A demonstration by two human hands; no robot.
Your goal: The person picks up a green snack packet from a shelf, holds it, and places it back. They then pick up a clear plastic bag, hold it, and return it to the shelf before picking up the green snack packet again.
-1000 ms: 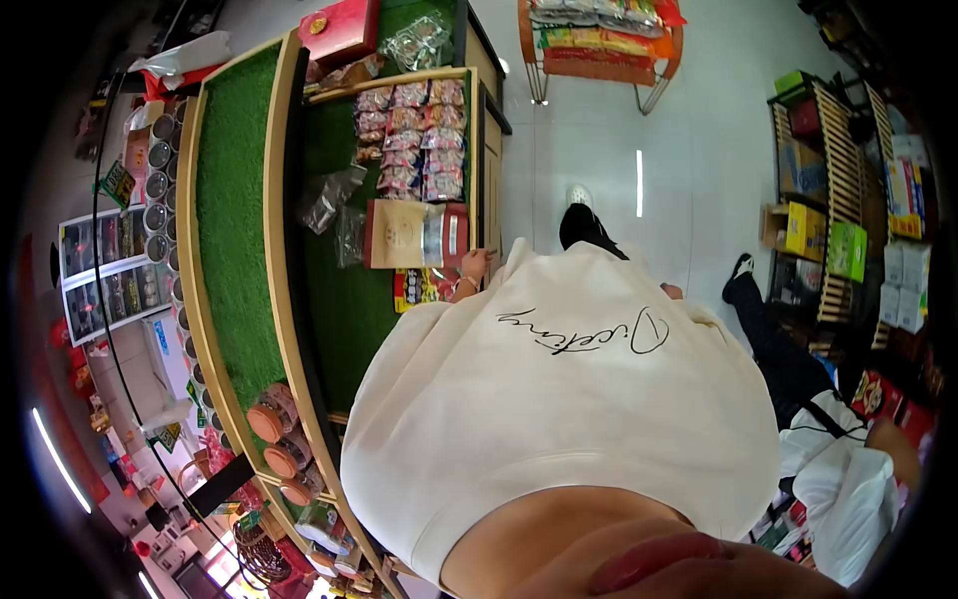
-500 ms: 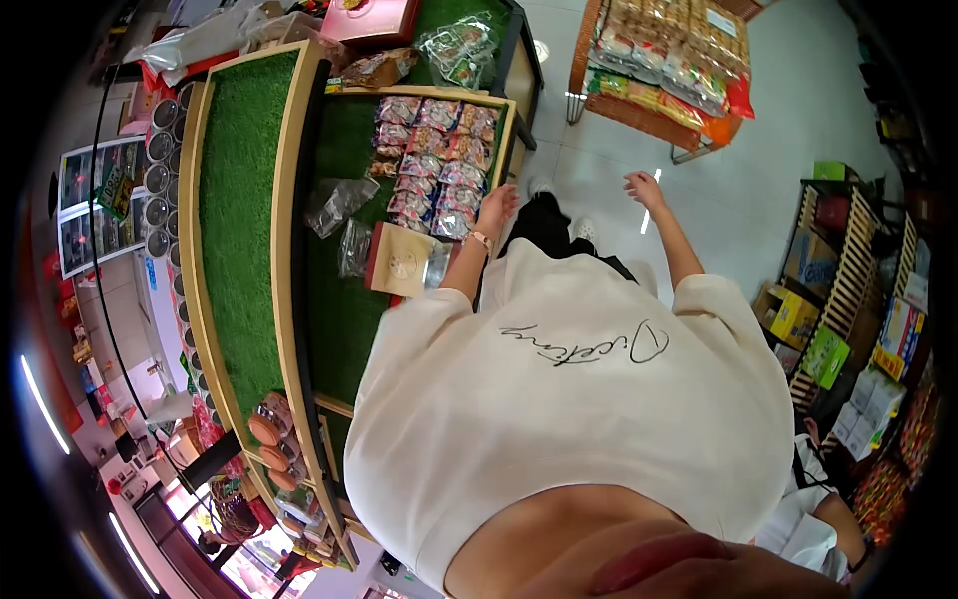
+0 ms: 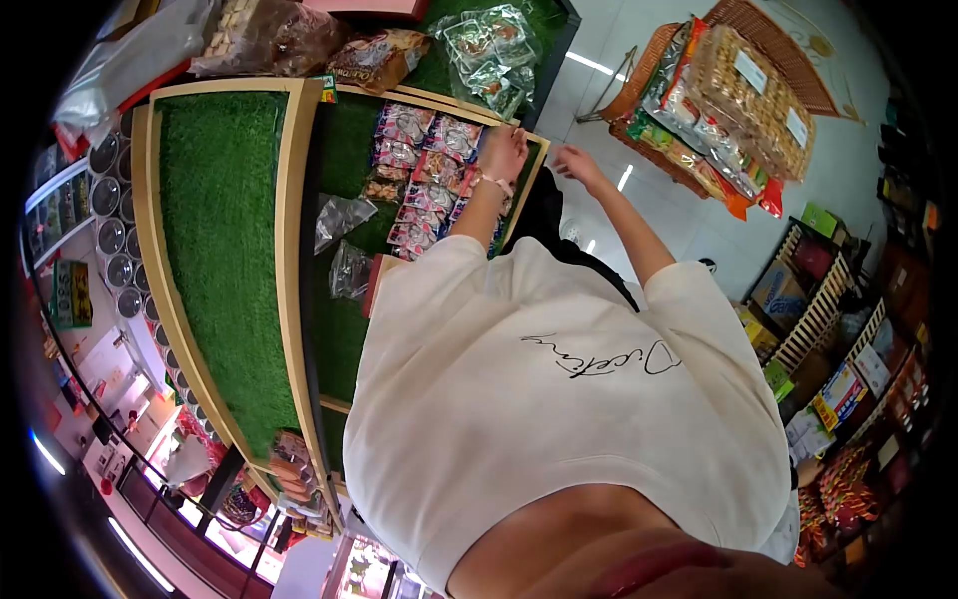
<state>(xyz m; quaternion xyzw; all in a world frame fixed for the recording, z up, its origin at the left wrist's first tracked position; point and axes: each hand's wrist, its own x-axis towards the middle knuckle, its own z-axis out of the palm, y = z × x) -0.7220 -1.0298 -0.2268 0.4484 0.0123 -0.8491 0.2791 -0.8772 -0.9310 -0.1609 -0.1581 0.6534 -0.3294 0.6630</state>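
Observation:
My left hand point(image 3: 504, 152), with a band on its wrist, is over the front edge of a green-lined shelf. Beneath and beside it lie rows of small packaged snacks point(image 3: 432, 168). Its fingers are loosely bent, and I see nothing held in them. Close by on the right, my right hand point(image 3: 576, 163) hangs in the air past the wooden rim, fingers apart and holding nothing. Beyond the left hand, clear plastic packs point(image 3: 489, 50) rest on the adjoining display. Two crumpled clear bags point(image 3: 342, 220) lie left of the snacks.
A raised green shelf point(image 3: 222, 230) with wooden edging runs along the left. Brown snack bags point(image 3: 379, 60) sit at the far end. A wicker basket point(image 3: 654, 70) of packaged food stands ahead on the right. Slatted racks point(image 3: 813, 309) with boxes line the right side.
My view has shifted forward along the shelf. The left hand has moved farther up beside the snack packets. The right hand has swung inward, close to the left.

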